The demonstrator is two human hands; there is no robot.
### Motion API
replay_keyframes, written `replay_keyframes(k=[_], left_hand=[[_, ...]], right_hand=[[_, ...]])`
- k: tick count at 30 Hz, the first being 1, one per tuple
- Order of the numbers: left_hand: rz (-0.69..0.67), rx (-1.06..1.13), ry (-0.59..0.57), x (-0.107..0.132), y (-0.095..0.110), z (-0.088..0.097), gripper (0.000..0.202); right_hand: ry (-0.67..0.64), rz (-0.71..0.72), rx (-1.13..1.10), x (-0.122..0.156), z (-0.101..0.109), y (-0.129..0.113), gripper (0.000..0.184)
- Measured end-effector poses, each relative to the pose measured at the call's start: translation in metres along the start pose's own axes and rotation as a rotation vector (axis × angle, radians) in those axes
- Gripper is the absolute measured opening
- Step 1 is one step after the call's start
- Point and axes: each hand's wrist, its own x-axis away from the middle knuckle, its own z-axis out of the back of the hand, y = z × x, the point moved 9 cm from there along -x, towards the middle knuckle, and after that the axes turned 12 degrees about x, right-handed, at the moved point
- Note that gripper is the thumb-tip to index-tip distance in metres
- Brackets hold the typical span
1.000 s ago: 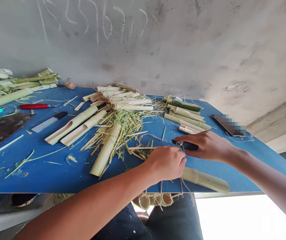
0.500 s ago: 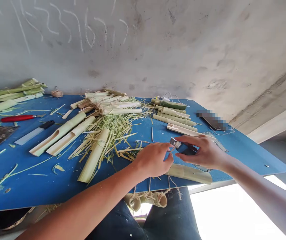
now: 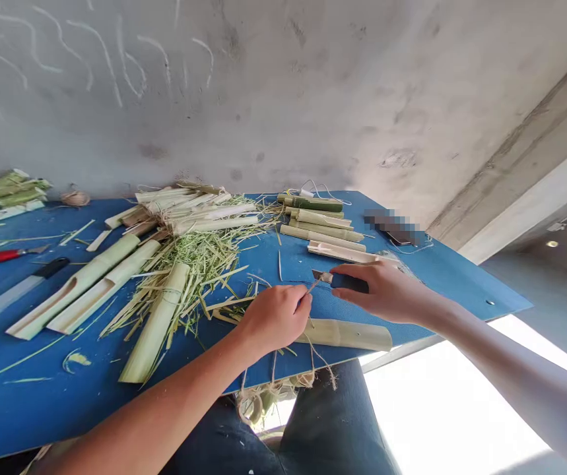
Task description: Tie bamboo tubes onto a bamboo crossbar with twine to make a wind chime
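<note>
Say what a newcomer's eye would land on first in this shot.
Probably the two hands over the front of the blue table: the right hand grips a dark-handled cutter, its blade close to a thin strand pinched in the left hand. Next, the green shavings with bamboo pieces heaped behind them, left of the hands. Then the pale scrawled marks on the grey wall, upper left.

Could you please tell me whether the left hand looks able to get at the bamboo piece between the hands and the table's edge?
Probably yes: the left hand is close beside the bamboo piece, whose upper face is mostly uncovered. The hand seems to pinch twine, though, and may need freeing first.
</note>
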Motion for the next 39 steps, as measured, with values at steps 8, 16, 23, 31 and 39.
replay_keyframes(k=[8, 16, 23, 31, 39], left_hand=[[0.039, 0.005, -0.009, -0.001, -0.002, -0.001, 0.035], [0.04, -0.051, -0.032, -0.001, -0.003, -0.002, 0.038], [0.087, -0.128, -0.045, 0.002, -0.005, -0.003, 0.039], [0.19, -0.135, 0.004, -0.009, -0.018, 0.0, 0.041], [0.223, -0.109, 0.024, -0.016, -0.028, 0.007, 0.039]], right_hand=[[-0.014, 0.071, -0.086, 0.011, -0.008, -0.021, 0.046], [-0.007, 0.016, -0.037, 0.0, -0.008, -0.016, 0.045], [0.089, 0.051, 0.218, -0.008, -0.01, -0.012, 0.049], [0.253, 0.064, 0.473, -0.026, -0.01, -0.02, 0.054], [0.352, -0.007, 0.556, -0.027, -0.003, -0.034, 0.045]])
